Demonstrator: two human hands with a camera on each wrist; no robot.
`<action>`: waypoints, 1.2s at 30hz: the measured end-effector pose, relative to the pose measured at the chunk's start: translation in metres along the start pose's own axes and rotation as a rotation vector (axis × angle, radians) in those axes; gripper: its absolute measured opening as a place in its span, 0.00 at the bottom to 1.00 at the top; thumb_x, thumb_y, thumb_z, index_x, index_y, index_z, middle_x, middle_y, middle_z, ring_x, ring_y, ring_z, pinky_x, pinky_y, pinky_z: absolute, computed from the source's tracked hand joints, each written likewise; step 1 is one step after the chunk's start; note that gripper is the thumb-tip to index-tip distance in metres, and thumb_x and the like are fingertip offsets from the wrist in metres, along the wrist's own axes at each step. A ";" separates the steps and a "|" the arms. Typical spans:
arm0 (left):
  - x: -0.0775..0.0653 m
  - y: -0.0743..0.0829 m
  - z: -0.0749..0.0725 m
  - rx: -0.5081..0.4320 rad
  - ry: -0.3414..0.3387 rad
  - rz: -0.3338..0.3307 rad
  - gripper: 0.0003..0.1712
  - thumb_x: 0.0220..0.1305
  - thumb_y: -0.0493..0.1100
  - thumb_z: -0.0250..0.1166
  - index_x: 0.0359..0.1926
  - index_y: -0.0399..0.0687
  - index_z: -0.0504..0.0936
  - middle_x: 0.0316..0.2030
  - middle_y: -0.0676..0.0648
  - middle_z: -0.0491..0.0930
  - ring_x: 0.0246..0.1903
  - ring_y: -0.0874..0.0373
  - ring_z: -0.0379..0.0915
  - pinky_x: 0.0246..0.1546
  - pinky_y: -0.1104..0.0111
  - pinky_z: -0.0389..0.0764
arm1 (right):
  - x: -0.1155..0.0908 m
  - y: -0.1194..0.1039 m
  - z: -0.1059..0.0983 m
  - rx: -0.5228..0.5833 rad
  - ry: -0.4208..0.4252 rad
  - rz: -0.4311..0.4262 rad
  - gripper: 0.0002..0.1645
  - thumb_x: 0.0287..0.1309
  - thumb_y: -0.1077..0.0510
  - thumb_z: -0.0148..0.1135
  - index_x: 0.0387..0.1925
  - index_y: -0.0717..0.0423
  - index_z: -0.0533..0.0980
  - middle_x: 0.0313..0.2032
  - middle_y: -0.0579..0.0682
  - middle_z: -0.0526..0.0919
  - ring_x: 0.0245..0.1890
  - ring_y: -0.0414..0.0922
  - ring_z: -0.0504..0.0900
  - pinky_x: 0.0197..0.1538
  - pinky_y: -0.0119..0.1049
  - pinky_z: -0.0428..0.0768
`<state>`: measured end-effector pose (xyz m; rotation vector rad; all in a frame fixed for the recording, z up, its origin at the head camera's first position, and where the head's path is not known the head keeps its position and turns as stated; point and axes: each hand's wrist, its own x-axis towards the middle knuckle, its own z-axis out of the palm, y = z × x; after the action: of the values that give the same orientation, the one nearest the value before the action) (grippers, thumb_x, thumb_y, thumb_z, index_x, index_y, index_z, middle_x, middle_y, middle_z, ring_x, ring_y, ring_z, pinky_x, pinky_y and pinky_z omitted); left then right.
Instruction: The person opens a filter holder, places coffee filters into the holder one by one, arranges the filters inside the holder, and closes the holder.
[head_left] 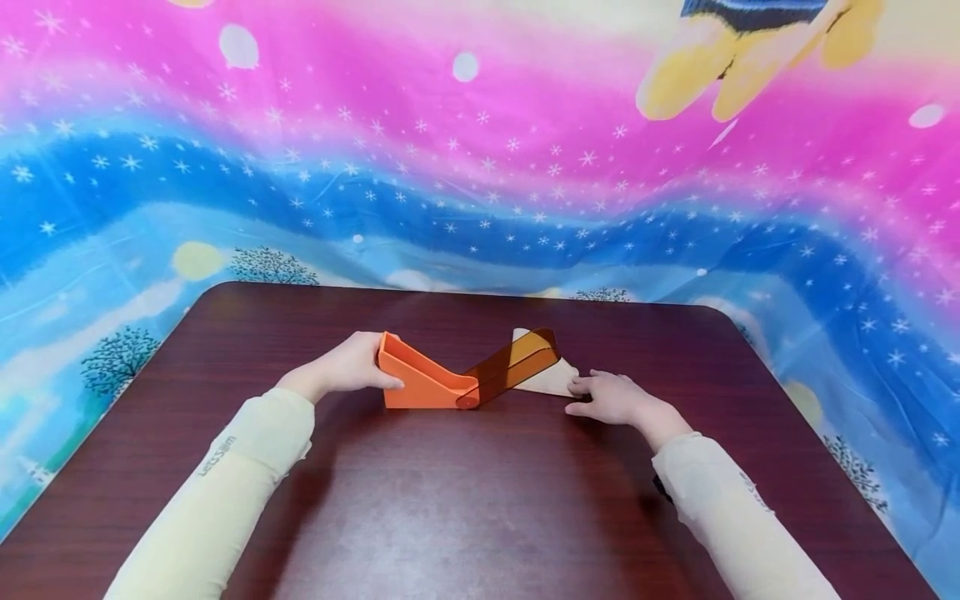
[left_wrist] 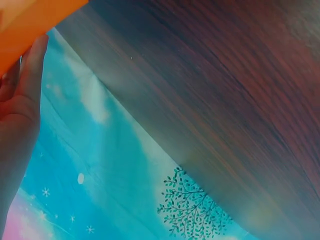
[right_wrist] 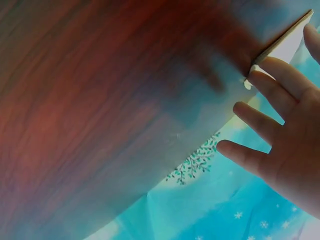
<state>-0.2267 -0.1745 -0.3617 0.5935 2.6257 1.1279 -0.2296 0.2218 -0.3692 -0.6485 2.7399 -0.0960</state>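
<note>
An orange plastic box (head_left: 420,379) with a low, sloping front stands on the table. Its see-through brown lid (head_left: 495,371) is swung out to the right on a hinge. My left hand (head_left: 356,362) grips the tall left end, thumb on the near side; in the left wrist view the hand (left_wrist: 22,107) lies against the orange wall (left_wrist: 30,25). Partly behind the lid lies a flat cream-coloured piece (head_left: 551,379), roughly triangular where it shows. With fingers spread, my right hand (head_left: 611,398) touches its right corner. The right wrist view shows fingertips of this hand (right_wrist: 285,110) at the piece's edge (right_wrist: 285,45).
The dark reddish wood table (head_left: 420,508) has rounded far corners. Behind it and along its sides hangs a pink and blue cloth (head_left: 420,167) printed with snowflakes and trees.
</note>
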 end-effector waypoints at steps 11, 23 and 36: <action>0.005 0.000 0.005 -0.009 0.041 0.025 0.22 0.48 0.40 0.72 0.43 0.43 0.74 0.39 0.46 0.83 0.36 0.58 0.78 0.42 0.63 0.80 | -0.001 0.006 -0.005 0.028 0.073 0.054 0.15 0.58 0.49 0.60 0.20 0.52 0.79 0.14 0.42 0.68 0.19 0.39 0.64 0.28 0.34 0.65; 0.000 0.004 -0.002 -0.039 0.109 0.013 0.27 0.50 0.47 0.72 0.50 0.45 0.75 0.43 0.44 0.81 0.41 0.54 0.80 0.45 0.62 0.81 | 0.029 0.014 0.000 0.273 0.107 0.434 0.23 0.51 0.41 0.64 0.22 0.54 0.69 0.19 0.47 0.69 0.24 0.45 0.69 0.27 0.38 0.65; 0.000 0.021 -0.014 0.069 0.102 -0.012 0.16 0.52 0.46 0.71 0.41 0.46 0.81 0.34 0.49 0.83 0.35 0.58 0.76 0.41 0.65 0.77 | 0.027 0.036 -0.003 0.473 0.116 0.453 0.27 0.53 0.55 0.63 0.08 0.49 0.59 0.11 0.42 0.54 0.14 0.40 0.54 0.20 0.32 0.57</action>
<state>-0.2255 -0.1705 -0.3373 0.5457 2.7610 1.0957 -0.2686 0.2425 -0.3789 0.1091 2.7427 -0.6621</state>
